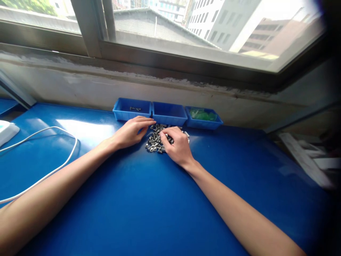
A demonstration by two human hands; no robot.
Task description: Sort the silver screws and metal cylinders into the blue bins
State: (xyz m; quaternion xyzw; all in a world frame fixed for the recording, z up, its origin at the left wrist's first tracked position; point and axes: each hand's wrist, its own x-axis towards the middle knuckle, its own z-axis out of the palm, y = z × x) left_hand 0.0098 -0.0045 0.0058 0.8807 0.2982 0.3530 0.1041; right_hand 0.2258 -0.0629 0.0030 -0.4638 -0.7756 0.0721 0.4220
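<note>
A pile of several small metal screws (pixel 156 141) lies on the blue table (pixel 133 206) in front of three blue bins. My left hand (pixel 131 132) rests at the pile's left edge, fingers stretched toward it and lying nearly flat. My right hand (pixel 177 144) sits on the pile's right side with its fingers curled down into the screws; whether they pinch one is hidden. The left bin (pixel 131 109) holds a few dark screws. The middle bin (pixel 169 113) looks empty. The right bin (pixel 204 118) holds green pieces.
A white cable (pixel 57 167) loops across the table's left side, leading from a white device (pixel 6 131) at the left edge. A wall and window sill run behind the bins. Pale slats (pixel 306 156) lie off the table's right edge.
</note>
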